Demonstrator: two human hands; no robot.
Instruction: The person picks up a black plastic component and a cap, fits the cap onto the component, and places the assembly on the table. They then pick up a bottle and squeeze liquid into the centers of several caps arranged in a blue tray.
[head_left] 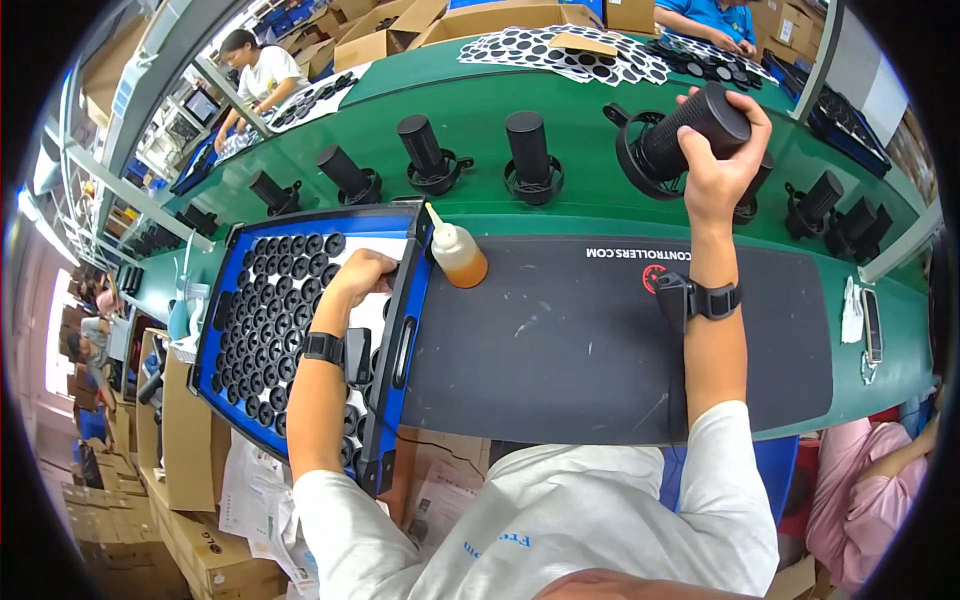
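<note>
High at the right, my right hand (722,160) is wrapped round a black cylindrical microphone (685,128), tilted, with its ring-shaped mount (632,160) pointing left. My left hand (362,277) reaches into a blue tray (397,385) at the left, its fingers curled down by the white liner near the far right corner; the fingertips and anything in them are hidden. Rows of small round black parts (290,290) fill much of that tray. Just right of the tray stands a squeeze bottle (460,258) with amber liquid.
A dark mat (560,340) covers the near bench. Several similar black microphones (527,150) stand in mounts along the green conveyor (590,125). Across it, two people work beside sheets of black discs (560,50). A phone (872,325) lies at the far right.
</note>
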